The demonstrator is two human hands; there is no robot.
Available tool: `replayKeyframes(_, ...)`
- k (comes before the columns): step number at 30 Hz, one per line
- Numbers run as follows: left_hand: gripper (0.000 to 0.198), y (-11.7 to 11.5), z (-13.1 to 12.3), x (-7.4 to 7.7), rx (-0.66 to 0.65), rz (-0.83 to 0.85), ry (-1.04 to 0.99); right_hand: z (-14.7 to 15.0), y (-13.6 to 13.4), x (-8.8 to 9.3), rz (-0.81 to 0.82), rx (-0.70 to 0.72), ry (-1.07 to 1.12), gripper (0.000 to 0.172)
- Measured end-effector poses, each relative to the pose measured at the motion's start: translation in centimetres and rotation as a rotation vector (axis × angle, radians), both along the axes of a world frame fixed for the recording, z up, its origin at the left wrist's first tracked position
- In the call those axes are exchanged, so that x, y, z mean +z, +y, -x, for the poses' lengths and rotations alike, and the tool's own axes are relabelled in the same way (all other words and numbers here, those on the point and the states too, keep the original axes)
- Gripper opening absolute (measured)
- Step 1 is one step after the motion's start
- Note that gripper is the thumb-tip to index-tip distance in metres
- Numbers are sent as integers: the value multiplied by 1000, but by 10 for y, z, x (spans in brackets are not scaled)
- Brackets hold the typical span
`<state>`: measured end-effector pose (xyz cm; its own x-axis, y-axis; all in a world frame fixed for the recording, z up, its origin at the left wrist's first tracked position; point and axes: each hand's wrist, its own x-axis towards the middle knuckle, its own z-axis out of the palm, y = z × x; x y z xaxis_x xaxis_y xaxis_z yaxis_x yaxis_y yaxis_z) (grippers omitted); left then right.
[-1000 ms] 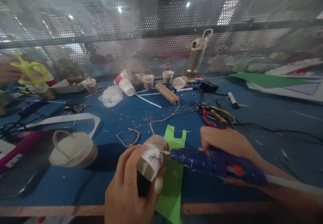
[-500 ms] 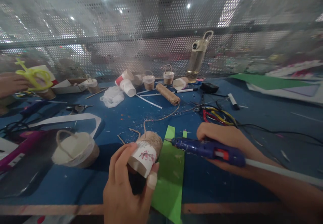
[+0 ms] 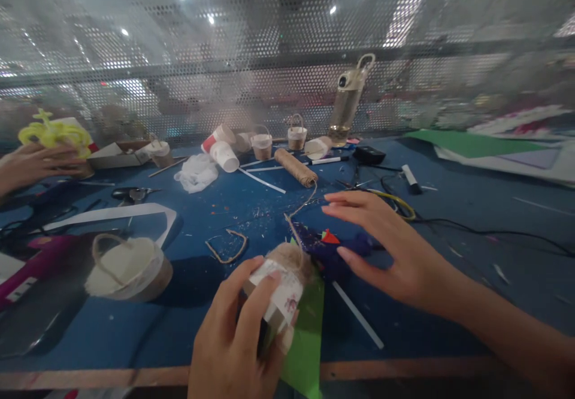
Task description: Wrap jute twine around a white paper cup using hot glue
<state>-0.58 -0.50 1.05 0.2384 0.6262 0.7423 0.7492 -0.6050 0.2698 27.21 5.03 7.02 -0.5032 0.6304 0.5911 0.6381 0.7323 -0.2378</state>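
My left hand (image 3: 236,339) is wrapped around a paper cup (image 3: 281,291) partly covered in jute twine, held on its side near the table's front edge. A strand of twine (image 3: 299,204) runs from the cup to a twine spool (image 3: 296,167) farther back. A blue glue gun (image 3: 332,249) lies on the blue table (image 3: 449,237) just right of the cup, its white glue stick (image 3: 357,314) trailing toward me. My right hand (image 3: 381,240) hovers over the glue gun with fingers stretched out, holding nothing. A green paper sheet (image 3: 308,333) lies under the cup.
A twine-wrapped cup basket (image 3: 128,267) sits at left beside a white paper strip (image 3: 112,213). Cups and small baskets (image 3: 263,144), a water bottle (image 3: 348,99) and a perforated metal screen stand at the back. Scissors and cables (image 3: 395,201) lie right of centre. Another person's hand (image 3: 31,162) holds yellow scissors (image 3: 51,135).
My right hand has let go of the glue gun, which now lies on the table, and has opened above it. The cup has moved slightly right and closer to me.
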Motion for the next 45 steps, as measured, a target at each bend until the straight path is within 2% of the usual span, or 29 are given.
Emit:
replayKeyframes(3,39,0,-1,0,-72,-26,52,7,-3,1,-101,138,-62,46)
replayKeyframes(7,44,0,-1,1,-100,-40,61,12,-4,2,-177,250,-85,12)
replayKeyframes(9,45,0,0,0,-86,-30,59,13,-3,3,-189,276,-38,5)
replayKeyframes(14,43,-2,1,-3,-28,15,42,13,-3,2,-118,263,-42,8)
replayKeyframes(19,36,-2,1,-3,40,33,10,11,-5,3,-156,188,-78,12)
replayKeyframes(26,35,-2,1,-2,89,57,-5,11,-14,2,-277,249,-139,15)
replayKeyframes(30,32,-2,0,-2,100,46,1,13,-14,2,-291,261,-166,18)
replayKeyframes(36,35,-3,0,-3,89,79,-7,20,-18,7,-304,287,-211,32)
replayKeyframes(39,36,-3,0,-4,90,83,-12,19,-21,1,-313,279,-190,26)
replayKeyframes(42,36,-3,1,-4,98,80,-13,16,-22,-6,-231,266,-224,14)
replayKeyframes(45,36,-3,1,-5,105,80,-8,13,-23,-8,-163,229,-260,14)
